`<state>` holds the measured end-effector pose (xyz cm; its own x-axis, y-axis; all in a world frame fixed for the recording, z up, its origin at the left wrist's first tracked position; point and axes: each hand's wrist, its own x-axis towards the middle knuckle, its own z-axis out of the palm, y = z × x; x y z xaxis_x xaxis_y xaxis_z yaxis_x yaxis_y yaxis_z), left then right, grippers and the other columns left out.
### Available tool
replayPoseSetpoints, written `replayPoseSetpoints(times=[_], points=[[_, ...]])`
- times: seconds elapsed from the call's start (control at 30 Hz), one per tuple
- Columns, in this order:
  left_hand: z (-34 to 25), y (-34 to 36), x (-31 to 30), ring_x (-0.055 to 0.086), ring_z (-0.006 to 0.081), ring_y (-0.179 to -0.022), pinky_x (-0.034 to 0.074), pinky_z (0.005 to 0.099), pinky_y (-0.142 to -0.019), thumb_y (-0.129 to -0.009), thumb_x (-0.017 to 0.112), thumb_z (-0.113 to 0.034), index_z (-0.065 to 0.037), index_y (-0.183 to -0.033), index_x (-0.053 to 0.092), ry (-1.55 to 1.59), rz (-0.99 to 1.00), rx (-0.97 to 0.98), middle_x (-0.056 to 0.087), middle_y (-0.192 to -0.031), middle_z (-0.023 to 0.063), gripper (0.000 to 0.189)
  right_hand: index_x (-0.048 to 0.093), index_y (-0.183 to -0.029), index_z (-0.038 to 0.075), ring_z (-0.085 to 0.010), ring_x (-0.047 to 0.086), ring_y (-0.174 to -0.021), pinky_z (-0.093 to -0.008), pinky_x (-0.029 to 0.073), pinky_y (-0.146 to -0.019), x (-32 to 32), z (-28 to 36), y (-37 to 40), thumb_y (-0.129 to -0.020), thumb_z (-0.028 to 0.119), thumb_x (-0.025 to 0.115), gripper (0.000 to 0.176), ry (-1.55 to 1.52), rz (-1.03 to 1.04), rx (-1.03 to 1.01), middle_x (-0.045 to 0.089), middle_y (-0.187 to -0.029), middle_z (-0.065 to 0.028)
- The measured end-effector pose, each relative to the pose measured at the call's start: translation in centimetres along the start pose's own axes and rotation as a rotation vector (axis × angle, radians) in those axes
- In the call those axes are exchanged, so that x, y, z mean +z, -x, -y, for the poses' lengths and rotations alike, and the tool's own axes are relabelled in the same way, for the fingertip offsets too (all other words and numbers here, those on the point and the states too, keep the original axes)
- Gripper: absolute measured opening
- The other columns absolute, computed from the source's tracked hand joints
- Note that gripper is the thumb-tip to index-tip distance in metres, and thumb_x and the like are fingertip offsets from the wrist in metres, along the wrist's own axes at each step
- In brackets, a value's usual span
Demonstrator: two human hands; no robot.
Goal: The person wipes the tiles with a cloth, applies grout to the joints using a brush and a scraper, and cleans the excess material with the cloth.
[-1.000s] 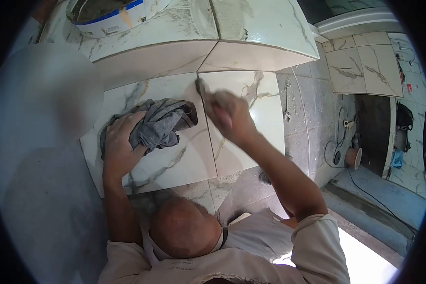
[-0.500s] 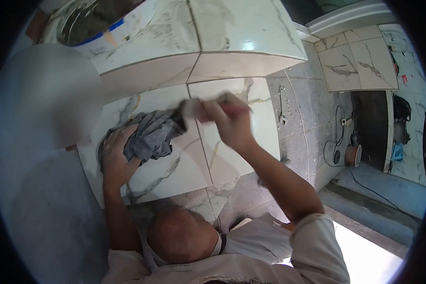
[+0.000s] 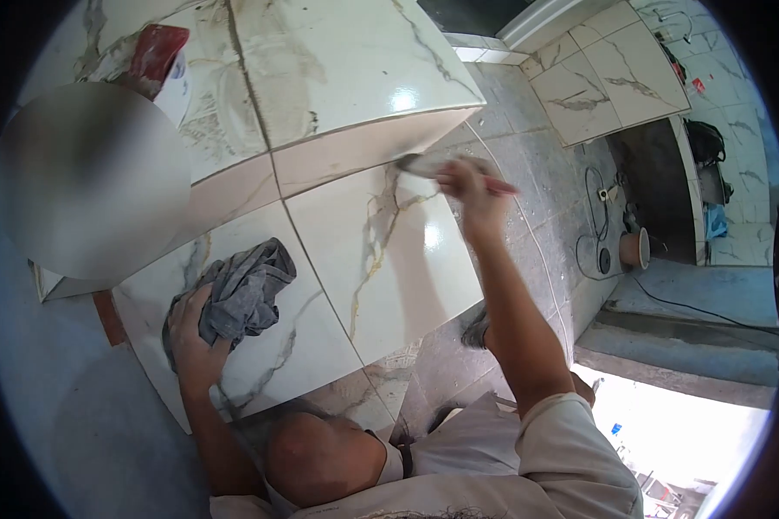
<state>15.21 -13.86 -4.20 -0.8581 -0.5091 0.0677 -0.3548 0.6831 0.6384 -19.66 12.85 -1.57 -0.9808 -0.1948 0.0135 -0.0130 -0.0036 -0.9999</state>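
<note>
My left hand (image 3: 196, 339) is closed around a bunched grey cloth (image 3: 244, 294), which rests on the left white marbled tile (image 3: 273, 368) of the lower step. In my right hand (image 3: 476, 195) is a paintbrush (image 3: 505, 185), gripped by its red handle and blurred by motion. The brush's dark tip points left, close to the joint where the right lower tile (image 3: 415, 285) meets the upright face (image 3: 355, 164) of the upper step. A thin grout line runs between the two lower tiles.
On the upper step, a red object (image 3: 158, 56) sits by a white container (image 3: 176, 93), partly covered by a round blurred patch. A white cable (image 3: 537, 242) crosses the grey floor at right. Farther right are a small round pot (image 3: 634, 249) and black cords (image 3: 590, 203).
My right hand has carried the paintbrush away from the cloth, rightward to the back joint. My left hand still holds the cloth. The view has shifted, and the red object now shows.
</note>
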Motion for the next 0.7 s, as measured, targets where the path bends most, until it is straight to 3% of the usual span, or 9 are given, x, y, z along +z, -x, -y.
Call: replayPoseSetpoints(times=[0.07,0.13,0.2,0.23,0.47,0.57,0.6,0.63,0.7], points=[[-0.1,0.2,0.1,0.051,0.0411,-0.118,0.036,0.0493,-0.104,-0.071,0.075,-0.022,-0.007,-0.130,0.056,-0.017,-0.009,0.020,0.058,-0.125,0.0196,0.064,0.061,-0.107,-0.008,-0.0197,0.069,-0.072,-0.0304,0.059,-0.066,2.1,-2.2,-0.2,-0.097,0.011,0.060,0.022,-0.135,0.128,0.088,0.069,-0.087,-0.0144],[0.1,0.4,0.1,0.051,0.0417,-0.119,0.036,0.0489,-0.105,-0.071,0.075,-0.022,-0.007,-0.131,0.056,-0.011,-0.011,-0.001,0.058,-0.126,0.0203,0.065,0.063,-0.106,-0.007,-0.0183,0.067,-0.069,-0.0284,0.057,-0.065,0.5,-4.3,-2.5,-0.096,0.009,0.059,0.019,0.058,-0.038,-0.060,0.069,-0.085,-0.0126],[0.4,0.6,0.4,0.051,0.0414,-0.118,0.036,0.0487,-0.105,-0.072,0.075,-0.022,-0.007,-0.131,0.056,-0.036,-0.027,-0.010,0.058,-0.125,0.0201,0.064,0.066,-0.104,-0.006,-0.0164,0.065,-0.065,-0.0261,0.056,-0.064,-3.8,-4.4,-4.6,-0.096,0.007,0.058,0.017,0.855,-0.197,-0.848,0.069,-0.082,-0.0101],[0.5,0.8,0.4,0.051,0.0411,-0.118,0.036,0.0485,-0.105,-0.072,0.075,-0.022,-0.007,-0.131,0.056,-0.054,-0.031,-0.018,0.058,-0.125,0.0200,0.064,0.067,-0.103,-0.006,-0.0149,0.066,-0.067,-0.0250,0.055,-0.066,-3.5,-3.4,-3.7,-0.096,0.006,0.058,0.016,0.576,-0.262,-0.464,0.069,-0.081,-0.0091],[-1.4,-0.9,0.1,0.052,0.0402,-0.115,0.038,0.0480,-0.103,-0.073,0.074,-0.021,-0.007,-0.130,0.057,0.002,-0.011,0.040,0.060,-0.122,0.0185,0.061,0.062,-0.115,-0.007,-0.0181,0.069,-0.076,-0.0283,0.059,-0.069,3.7,-1.6,1.2,-0.098,0.009,0.056,0.024,0.018,0.135,0.008,0.070,-0.087,-0.0113],[-1.8,-1.1,0.0,0.053,0.0396,-0.114,0.038,0.0481,-0.101,-0.073,0.073,-0.020,-0.007,-0.129,0.058,-0.010,0.007,0.068,0.060,-0.120,0.0179,0.059,0.064,-0.113,-0.007,-0.0172,0.069,-0.074,-0.0278,0.058,-0.069,-0.1,-4.7,-3.2,-0.097,0.007,0.056,0.022,0.350,-0.043,-0.185,0.070,-0.086,-0.0108],[-2.0,-1.2,0.1,0.054,0.0392,-0.114,0.038,0.0483,-0.101,-0.073,0.073,-0.019,-0.007,-0.129,0.058,-0.016,0.016,0.077,0.060,-0.121,0.0181,0.059,0.065,-0.111,-0.007,-0.0153,0.068,-0.072,-0.0264,0.056,-0.068,-2.4,-4.8,-4.4,-0.096,0.004,0.057,0.021,0.804,-0.141,-0.628,0.070,-0.083,-0.0106],[-2.4,-1.2,0.1,0.054,0.0389,-0.115,0.038,0.0484,-0.101,-0.074,0.073,-0.019,-0.007,-0.129,0.058,-0.022,0.033,0.086,0.060,-0.122,0.0183,0.059,0.066,-0.110,-0.008,-0.0146,0.067,-0.071,-0.0263,0.056,-0.067,-3.9,-5.7,-5.1,-0.096,0.004,0.057,0.021,0.359,-0.200,-0.326,0.070,-0.082,-0.0109],[-2.6,-2.1,1.2,0.054,0.0383,-0.116,0.038,0.0485,-0.101,-0.073,0.073,-0.018,-0.007,-0.129,0.058,-0.011,0.018,0.144,0.060,-0.123,0.0186,0.058,0.066,-0.110,-0.008,-0.0158,0.068,-0.069,-0.0273,0.058,-0.065,-4.6,-1.7,-3.7,-0.095,0.006,0.059,0.022,0.391,-0.201,-0.243,0.070,-0.083,-0.0125]])
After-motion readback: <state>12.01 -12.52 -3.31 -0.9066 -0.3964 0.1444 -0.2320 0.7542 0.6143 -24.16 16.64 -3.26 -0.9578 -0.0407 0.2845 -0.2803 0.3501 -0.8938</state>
